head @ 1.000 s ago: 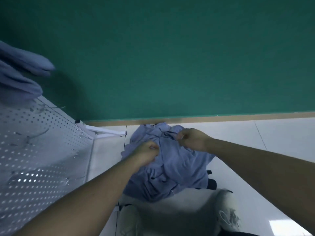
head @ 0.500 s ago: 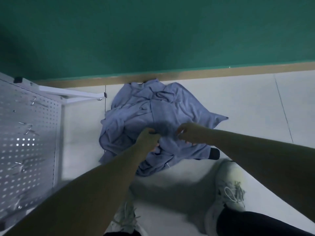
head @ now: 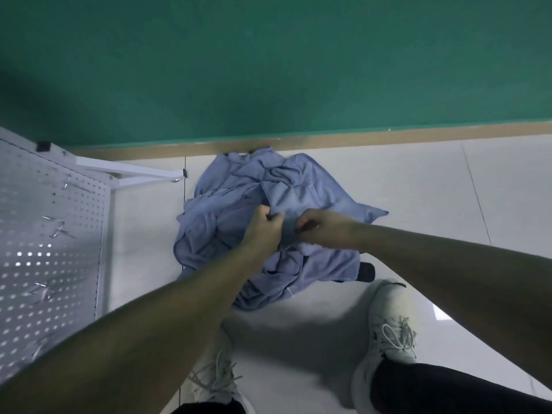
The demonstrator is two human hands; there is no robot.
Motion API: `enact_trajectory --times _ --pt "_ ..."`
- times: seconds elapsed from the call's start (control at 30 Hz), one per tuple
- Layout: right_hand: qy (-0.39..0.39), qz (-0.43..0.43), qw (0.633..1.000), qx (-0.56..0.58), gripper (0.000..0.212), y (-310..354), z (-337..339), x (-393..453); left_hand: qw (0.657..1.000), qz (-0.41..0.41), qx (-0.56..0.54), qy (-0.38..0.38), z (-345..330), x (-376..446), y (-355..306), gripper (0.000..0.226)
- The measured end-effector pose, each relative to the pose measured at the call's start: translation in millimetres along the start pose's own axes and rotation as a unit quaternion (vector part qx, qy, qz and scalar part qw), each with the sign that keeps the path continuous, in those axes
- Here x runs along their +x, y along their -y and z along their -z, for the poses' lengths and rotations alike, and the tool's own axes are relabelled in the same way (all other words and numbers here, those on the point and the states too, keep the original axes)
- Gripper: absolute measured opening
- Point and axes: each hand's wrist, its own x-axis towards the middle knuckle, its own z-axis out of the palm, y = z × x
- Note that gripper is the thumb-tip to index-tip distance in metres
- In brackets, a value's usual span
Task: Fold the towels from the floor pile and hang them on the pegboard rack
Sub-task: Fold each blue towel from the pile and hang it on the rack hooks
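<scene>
Where the green wall (head: 268,64) meets the pale floor (head: 418,180), the blue towel pile (head: 227,204) lies crumpled at centre; the white pegboard rack (head: 50,234) stands at nine o'clock. Both hands meet over the pile, left hand (head: 263,228) and right hand (head: 325,228) each pinching one towel's edge. White sneakers (head: 391,321) stand at five o'clock.

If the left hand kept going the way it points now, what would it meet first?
The left hand already pinches the towel pile. Pushed on along the forearm's line, it would meet more of the pile, then probably the baseboard beyond; depth is unclear.
</scene>
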Motion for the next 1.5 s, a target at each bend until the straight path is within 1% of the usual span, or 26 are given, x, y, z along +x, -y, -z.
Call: enact_trajectory --times 0.07,0.13,0.2,0.27,0.33,0.37,0.47,0.5,0.53,0.6,0.67,0.73,0.83,0.93,1.0,1.03,1.1,1.13,1.17,1.2,1.27,1.33,1.4,1.43,1.5 --pt "-0.026 0.024 0.999 0.009 0.026 11 8 -13 1.0 0.009 -0.002 -0.01 8 -11 -18 0.018" --pt "-0.05 0.043 0.997 0.043 0.023 22 17 -31 1.0 0.002 -0.012 -0.021 17 -16 -32 0.016" --pt "-0.075 0.065 0.993 0.064 0.032 32 24 -50 0.998 -0.007 -0.048 -0.026 25 -29 -48 0.016" --pt "-0.101 0.092 0.987 0.087 0.045 41 30 -70 0.989 -0.003 -0.145 -0.01 30 -53 -70 0.021" --pt "-0.12 0.121 0.979 0.112 0.053 54 35 -92 0.968 -0.01 -0.251 0.015 35 -85 -94 0.018" --pt "-0.129 0.132 0.975 0.123 0.056 60 37 -102 0.959 -0.024 -0.282 0.024 36 -96 -102 0.017" --pt "-0.157 0.163 0.96 0.162 0.061 75 37 -137 0.934 -0.058 -0.351 0.042 42 -140 -119 0.027" --pt "-0.169 0.171 0.956 0.168 0.057 76 35 -142 0.929 -0.061 -0.364 0.041 42 -148 -122 0.024" --pt "-0.187 0.18 0.951 0.165 0.047 78 34 -149 0.924 -0.065 -0.374 0.036 43 -159 -127 0.022" --pt "-0.228 0.196 0.942 0.147 0.023 81 31 -162 0.915 -0.076 -0.394 0.03 47 -180 -132 0.026" --pt "-0.269 0.212 0.927 0.155 0.008 86 29 -177 0.911 -0.1 -0.399 0.026 49 -199 -136 0.024" --pt "-0.292 0.231 0.909 0.187 0.012 95 28 -194 0.905 -0.123 -0.406 0.031 52 -219 -140 0.025" --pt "-0.321 0.257 0.878 0.245 0.011 111 28 -218 0.889 -0.171 -0.423 0.046 58 -242 -146 0.039" --pt "-0.356 0.279 0.837 0.307 0.012 122 33 -236 0.882 -0.199 -0.42 0.075 66 -259 -144 0.048" --pt "-0.371 0.304 0.816 0.323 0.013 126 37 -248 0.885 -0.218 -0.402 0.089 70 -264 -139 0.056" --pt "-0.377 0.314 0.812 0.316 0.013 127 38 -253 0.895 -0.234 -0.371 0.082 72 -265 -135 0.057" --pt "-0.394 0.326 0.813 0.279 0.015 127 40 -263 0.928 -0.28 -0.244 0.019 73 -264 -128 0.053" --pt "-0.398 0.326 0.817 0.261 0.016 127 41 -266 0.937 -0.307 -0.167 -0.018 72 -263 -125 0.052" --pt "-0.398 0.325 0.821 0.248 0.018 128 41 -269 0.935 -0.337 -0.1 -0.046 72 -261 -120 0.051" --pt "-0.396 0.324 0.827 0.234 0.02 128 42 -271 0.928 -0.364 -0.049 -0.067 71 -260 -117 0.049" --pt "-0.388 0.321 0.84 0.202 0.022 128 43 -274 0.907 -0.405 0.019 -0.118 69 -258 -110 0.042" --pt "-0.383 0.322 0.848 0.174 0.018 127 44 -274 0.885 -0.43 0.067 -0.167 70 -256 -107 0.03" --pt "-0.385 0.324 0.85 0.155 0.012 123 46 -273 0.865 -0.455 0.108 -0.181 72 -253 -108 0.014" --pt "-0.387 0.323 0.851 0.145 0.01 120 48 -272 0.856 -0.468 0.114 -0.186 72 -252 -109 0.013" --pt "-0.383 0.318 0.859 0.122 0.016 113 55 -270 0.85 -0.481 0.083 -0.197 73 -253 -112 0.023"
